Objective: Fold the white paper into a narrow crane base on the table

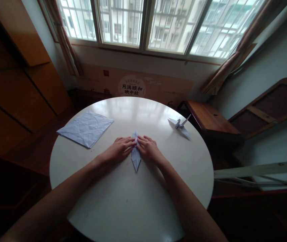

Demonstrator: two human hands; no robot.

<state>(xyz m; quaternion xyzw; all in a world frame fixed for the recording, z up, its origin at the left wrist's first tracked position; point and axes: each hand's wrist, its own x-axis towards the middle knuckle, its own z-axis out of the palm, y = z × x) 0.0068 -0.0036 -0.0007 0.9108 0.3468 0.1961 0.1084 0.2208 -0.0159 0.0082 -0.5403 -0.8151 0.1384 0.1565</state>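
Note:
A narrow, diamond-shaped piece of folded paper lies on the white table, its pointed ends facing toward and away from me. My left hand is at its left edge, with the fingertips pressed onto the paper's middle. From the other side, my right hand grips its right edge, fingers bent over the top. The fingers of both hands nearly meet and hide the middle of the folds. Both thumbs are hard to make out.
The round white table carries a creased paper sheet at the left and a finished paper crane at the right. A wooden stool or side table stands beyond the right edge, and a large cardboard panel leans under the window.

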